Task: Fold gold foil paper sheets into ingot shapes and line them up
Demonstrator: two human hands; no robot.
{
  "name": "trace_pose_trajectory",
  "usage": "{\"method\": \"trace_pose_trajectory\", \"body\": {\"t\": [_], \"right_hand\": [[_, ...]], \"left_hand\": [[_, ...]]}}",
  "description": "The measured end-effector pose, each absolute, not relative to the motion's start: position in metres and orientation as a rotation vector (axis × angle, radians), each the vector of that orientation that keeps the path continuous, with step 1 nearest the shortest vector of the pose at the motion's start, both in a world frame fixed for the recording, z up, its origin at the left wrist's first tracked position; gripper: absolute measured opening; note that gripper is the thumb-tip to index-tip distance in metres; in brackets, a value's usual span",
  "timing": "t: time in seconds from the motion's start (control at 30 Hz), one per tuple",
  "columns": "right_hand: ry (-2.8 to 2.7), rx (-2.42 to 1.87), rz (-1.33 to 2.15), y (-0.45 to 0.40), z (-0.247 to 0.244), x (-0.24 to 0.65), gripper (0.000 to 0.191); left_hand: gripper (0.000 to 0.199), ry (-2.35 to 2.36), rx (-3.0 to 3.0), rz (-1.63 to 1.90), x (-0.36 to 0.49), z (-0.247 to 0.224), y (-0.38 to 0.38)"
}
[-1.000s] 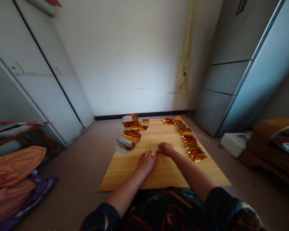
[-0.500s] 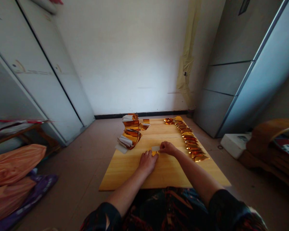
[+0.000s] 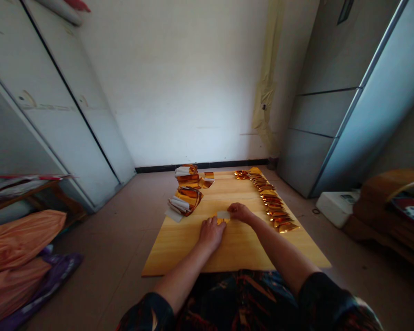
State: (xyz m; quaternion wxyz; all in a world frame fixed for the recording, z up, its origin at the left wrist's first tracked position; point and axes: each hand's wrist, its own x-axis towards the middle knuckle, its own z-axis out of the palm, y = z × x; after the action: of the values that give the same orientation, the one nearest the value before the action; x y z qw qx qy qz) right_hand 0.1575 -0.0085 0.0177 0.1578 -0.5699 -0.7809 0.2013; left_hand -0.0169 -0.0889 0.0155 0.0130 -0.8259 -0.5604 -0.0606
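Observation:
A small sheet of gold foil paper lies on the wooden board, with its pale backing showing along the far part. My left hand holds it down from the near left, fingers curled and the tips on the foil. At its far right edge my right hand pinches the paper between thumb and fingertips. Stacks of gold foil sheets with white backs lie at the far left. Along the right runs a row of folded gold foil pieces, standing close together.
A shiny gold foil piece rests by the row's far end. Behind the board is a white wall. A grey refrigerator and a white box stand right. Orange cloth lies left, near tall cabinets.
My right hand has shifted very slightly at the paper's edge, and a bit more of the pale backing shows. My left hand stays in place. The view tilts slightly.

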Motion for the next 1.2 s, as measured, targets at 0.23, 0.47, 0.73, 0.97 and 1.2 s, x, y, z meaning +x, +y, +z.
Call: {"method": "trace_pose_trajectory", "body": {"t": [0.23, 0.47, 0.73, 0.97, 1.2], "right_hand": [[-2.58, -1.467, 0.203, -0.038, 0.025, 0.153, 0.029], [-2.644, -1.463, 0.119, -0.072, 0.03, 0.139, 0.023], [-2.572, -1.201, 0.318, -0.058, 0.008, 0.15, 0.023], [-2.447, -1.124, 0.375, -0.043, -0.003, 0.153, 0.014], [-2.466, -1.097, 0.343, -0.042, -0.003, 0.147, 0.012]], "left_hand": [[0.02, -1.869, -2.599, -0.379, -0.026, 0.018, -0.068], [0.023, -2.021, -2.673, -0.512, -0.038, 0.017, -0.056], [0.015, -1.877, -2.894, -0.549, -0.052, 0.01, -0.047], [0.013, -1.878, -2.905, -0.57, -0.052, 0.012, -0.047], [0.016, -1.888, -2.906, -0.543, -0.052, 0.012, -0.048]]}}
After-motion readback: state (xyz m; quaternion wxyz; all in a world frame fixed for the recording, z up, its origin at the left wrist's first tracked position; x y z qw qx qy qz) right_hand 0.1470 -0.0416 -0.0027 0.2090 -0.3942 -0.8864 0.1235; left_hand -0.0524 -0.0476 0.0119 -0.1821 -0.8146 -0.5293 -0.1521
